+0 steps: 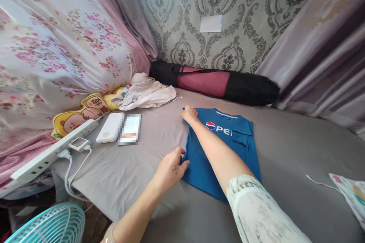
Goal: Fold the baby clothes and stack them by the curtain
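A blue T-shirt (205, 163) with a round red, white and blue logo and white letters lies flat on the grey bed sheet. Its right-side sleeve is folded inward over the chest. My right hand (190, 114) reaches across the shirt, fingers closed on the cloth at its upper left corner, by the other sleeve. Beside the lower left edge of the shirt is my left hand (172, 167), thumb and fingers apart with a gap between them. My right forearm covers part of the lettering and the middle of the shirt.
Behind the shirt lies a long black and pink bag (203, 82). To the left are a crumpled white cloth (148, 95), a white power bank (110, 127), a blurred-out packet (129, 129), a power strip (57, 150) with cables, and a turquoise fan (54, 224).
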### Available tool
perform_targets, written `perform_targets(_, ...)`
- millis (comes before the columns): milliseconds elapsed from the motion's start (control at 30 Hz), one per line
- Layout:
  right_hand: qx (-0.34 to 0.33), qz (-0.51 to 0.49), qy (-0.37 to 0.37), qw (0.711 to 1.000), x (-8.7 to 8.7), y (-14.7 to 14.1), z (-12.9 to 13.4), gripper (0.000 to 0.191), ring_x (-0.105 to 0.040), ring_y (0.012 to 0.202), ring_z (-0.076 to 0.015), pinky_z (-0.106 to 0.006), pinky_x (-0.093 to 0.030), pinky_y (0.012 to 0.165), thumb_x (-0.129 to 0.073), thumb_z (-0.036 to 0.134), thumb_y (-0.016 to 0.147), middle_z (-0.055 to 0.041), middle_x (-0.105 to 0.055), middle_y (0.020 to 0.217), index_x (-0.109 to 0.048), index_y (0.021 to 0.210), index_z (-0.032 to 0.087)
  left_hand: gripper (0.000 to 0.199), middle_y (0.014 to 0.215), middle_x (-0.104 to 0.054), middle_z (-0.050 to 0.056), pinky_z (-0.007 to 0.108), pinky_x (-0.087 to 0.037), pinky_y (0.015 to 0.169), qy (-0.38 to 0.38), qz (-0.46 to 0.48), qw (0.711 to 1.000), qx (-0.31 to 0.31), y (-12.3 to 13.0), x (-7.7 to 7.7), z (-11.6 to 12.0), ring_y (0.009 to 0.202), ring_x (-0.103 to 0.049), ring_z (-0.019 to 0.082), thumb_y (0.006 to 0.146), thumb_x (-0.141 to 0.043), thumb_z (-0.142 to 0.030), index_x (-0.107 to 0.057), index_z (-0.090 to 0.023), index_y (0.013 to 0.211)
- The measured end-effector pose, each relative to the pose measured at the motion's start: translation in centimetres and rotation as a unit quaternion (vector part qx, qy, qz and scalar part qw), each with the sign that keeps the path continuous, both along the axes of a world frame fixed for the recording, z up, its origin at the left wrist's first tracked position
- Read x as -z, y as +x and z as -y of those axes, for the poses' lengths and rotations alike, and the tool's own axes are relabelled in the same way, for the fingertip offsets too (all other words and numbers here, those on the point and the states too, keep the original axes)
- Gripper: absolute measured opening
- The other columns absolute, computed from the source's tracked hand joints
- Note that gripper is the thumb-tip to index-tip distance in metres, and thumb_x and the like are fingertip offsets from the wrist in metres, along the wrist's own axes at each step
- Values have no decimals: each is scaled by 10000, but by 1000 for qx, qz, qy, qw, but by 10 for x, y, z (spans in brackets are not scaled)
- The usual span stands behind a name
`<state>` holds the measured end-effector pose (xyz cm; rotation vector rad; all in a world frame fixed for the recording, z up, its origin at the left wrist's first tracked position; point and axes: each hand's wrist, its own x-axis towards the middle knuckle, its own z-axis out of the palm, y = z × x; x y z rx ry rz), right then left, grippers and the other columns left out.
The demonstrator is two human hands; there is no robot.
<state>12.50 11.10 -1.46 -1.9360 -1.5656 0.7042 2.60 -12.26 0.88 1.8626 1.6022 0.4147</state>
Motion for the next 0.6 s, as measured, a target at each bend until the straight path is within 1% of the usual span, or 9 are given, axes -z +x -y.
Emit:
perform_targets(67, 17, -56, 6, 998, 0, 11, -2, 43, -639, 1075, -271, -363, -488, 919, -643, 123, 799, -146, -706, 1006, -662, 819, 156, 195, 884, -643, 25, 288, -432, 697, 12, -9, 1000, 9, 5, -1, 3, 832, -614, 190, 869, -492, -265, -512, -222, 1058)
perform_targets(100, 26, -88, 7, 996, 0, 17, -2, 49, -668, 996, -248, -338, -517, 862, -629, 156, 822, -119, -712, 914, -646, 777, 165, 194, 899, -642, 29, 289, -440, 716, 19, -14, 1000, 14, 7, -1, 5, 857, -616, 192, 869, -487, -253, -512, -223, 1059)
perform_targets(167, 45, -157, 9, 986, -4, 33, -2, 143, -691, 803, -187, -285, -552, 727, -573, 210, 879, -58, -686, 747, -612, 746, 177, 193, 944, -642, 41, 292, -454, 754, 37, -26, 999, 24, 12, 0, 9, 907, -620, 195, 868, -481, -226, -513, -222, 1057)
perform_targets(200, 55, -191, 11, 980, -7, 42, -1, 169, -679, 718, -157, -260, -554, 668, -541, 227, 905, -29, -664, 692, -597, 753, 180, 195, 971, -640, 47, 294, -459, 770, 48, -31, 998, 33, 14, 0, 10, 927, -621, 195, 869, -475, -214, -514, -221, 1060)
perform_targets(267, 71, -250, 19, 965, -13, 61, 5, 185, -641, 619, -108, -218, -544, 604, -497, 239, 939, 15, -630, 643, -567, 776, 187, 207, 1014, -633, 56, 299, -469, 784, 68, -40, 996, 53, 18, 2, 12, 944, -623, 195, 873, -462, -195, -515, -219, 1072)
perform_targets(367, 91, -319, 30, 943, -22, 89, 18, 199, -598, 563, -72, -177, -527, 579, -480, 219, 957, 51, -597, 601, -526, 765, 193, 238, 1022, -620, 60, 308, -483, 784, 98, -52, 991, 77, 21, 7, 15, 939, -624, 199, 867, -450, -169, -510, -217, 1092)
perform_targets(500, 128, -436, 24, 890, -21, 123, 36, 216, -571, 523, -73, -180, -518, 571, -505, 172, 946, 64, -574, 559, -497, 731, 193, 255, 1024, -600, 64, 309, -489, 791, 132, -47, 984, 108, 22, 13, 18, 944, -613, 197, 865, -422, -142, -491, -212, 1100)
perform_targets(533, 136, -447, 18, 884, -20, 130, 40, 215, -577, 528, -75, -185, -522, 584, -511, 168, 943, 64, -575, 559, -492, 731, 194, 252, 1013, -595, 64, 307, -489, 792, 140, -45, 982, 118, 22, 14, 19, 938, -610, 194, 870, -413, -141, -487, -210, 1100)
perform_targets(600, 149, -440, 4, 886, -16, 141, 46, 211, -598, 555, -79, -195, -531, 622, -509, 164, 945, 58, -588, 576, -486, 738, 195, 251, 987, -581, 62, 303, -488, 790, 153, -45, 977, 143, 22, 15, 20, 907, -604, 187, 875, -397, -136, -481, -207, 1101)
